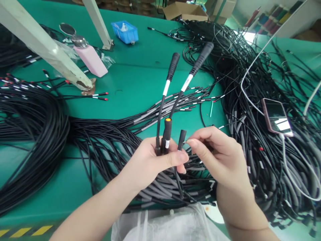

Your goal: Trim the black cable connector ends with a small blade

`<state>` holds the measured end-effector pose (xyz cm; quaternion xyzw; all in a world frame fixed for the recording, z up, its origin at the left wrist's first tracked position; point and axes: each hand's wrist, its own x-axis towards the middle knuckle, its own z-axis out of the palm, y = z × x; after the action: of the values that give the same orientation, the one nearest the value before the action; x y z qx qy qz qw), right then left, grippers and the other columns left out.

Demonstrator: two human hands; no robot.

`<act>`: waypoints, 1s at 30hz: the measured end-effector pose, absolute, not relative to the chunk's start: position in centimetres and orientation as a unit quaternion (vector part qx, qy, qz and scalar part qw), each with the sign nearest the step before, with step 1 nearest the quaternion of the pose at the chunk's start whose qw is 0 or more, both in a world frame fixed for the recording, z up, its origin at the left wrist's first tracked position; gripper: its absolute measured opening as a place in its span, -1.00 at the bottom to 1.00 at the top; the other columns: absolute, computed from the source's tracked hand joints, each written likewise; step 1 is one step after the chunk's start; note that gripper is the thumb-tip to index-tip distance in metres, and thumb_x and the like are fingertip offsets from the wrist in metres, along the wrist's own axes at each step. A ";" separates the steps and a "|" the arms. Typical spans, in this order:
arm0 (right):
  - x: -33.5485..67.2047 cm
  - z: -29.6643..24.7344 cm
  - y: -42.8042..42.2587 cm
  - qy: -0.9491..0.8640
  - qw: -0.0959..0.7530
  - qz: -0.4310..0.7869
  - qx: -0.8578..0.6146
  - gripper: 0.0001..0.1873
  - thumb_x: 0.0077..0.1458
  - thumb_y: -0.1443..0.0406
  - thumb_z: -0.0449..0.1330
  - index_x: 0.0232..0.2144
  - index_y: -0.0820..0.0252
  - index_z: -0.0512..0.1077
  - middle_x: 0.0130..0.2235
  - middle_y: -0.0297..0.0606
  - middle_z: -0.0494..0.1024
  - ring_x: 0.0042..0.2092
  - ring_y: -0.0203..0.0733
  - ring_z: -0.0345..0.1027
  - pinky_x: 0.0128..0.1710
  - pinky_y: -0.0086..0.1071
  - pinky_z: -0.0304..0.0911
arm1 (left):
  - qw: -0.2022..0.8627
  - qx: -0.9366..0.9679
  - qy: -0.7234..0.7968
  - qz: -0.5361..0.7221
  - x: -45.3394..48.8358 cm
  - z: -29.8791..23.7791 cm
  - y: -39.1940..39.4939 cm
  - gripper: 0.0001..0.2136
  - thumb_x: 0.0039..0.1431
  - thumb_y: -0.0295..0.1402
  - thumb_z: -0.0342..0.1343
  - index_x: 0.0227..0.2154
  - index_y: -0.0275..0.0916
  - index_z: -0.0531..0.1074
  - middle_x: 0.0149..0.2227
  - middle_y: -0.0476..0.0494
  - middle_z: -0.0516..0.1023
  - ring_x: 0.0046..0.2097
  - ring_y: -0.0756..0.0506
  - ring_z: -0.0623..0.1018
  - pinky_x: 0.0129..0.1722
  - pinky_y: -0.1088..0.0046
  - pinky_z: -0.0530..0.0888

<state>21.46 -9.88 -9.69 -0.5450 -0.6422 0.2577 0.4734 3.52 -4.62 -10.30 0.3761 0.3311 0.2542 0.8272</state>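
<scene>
My left hand [152, 160] is closed round a bunch of black cables with moulded connectors. Two long ones [173, 67] [203, 55] stick up with white bands, a shorter one shows an orange tip [168, 119], and another short black connector [182, 137] stands beside it. My right hand [215, 154] pinches something small and pale against that short connector, thumb and forefinger pressed together. Below both hands lies a heap of black cables with grey braided sleeves [165, 187].
Big piles of black cable lie left [32, 134] and right [250, 100] on the green table [140, 80]. A phone [277, 117] on a white lead rests on the right pile. A pink bottle [91, 58], blue tray [124, 31], white frame leg [42, 47] and clear plastic bag [170, 224] are nearby.
</scene>
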 end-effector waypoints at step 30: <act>22.0 -10.0 -9.4 -0.665 0.460 0.230 -0.542 -0.81 0.31 0.31 0.25 -0.38 0.20 0.38 -0.49 -0.49 0.38 -0.52 -0.46 0.11 -0.56 -0.54 0.08 | 0.825 0.385 0.330 0.250 3.5 -10.3 -4.8 -0.71 0.03 -0.33 0.43 -0.61 -0.24 0.44 -0.65 0.04 0.56 -0.50 0.06 0.46 -0.42 0.59 0.35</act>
<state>22.00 -9.43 -9.99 -0.5420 -0.6645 0.2303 0.4600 3.52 -4.82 -10.29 0.3851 0.3295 0.2500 0.8250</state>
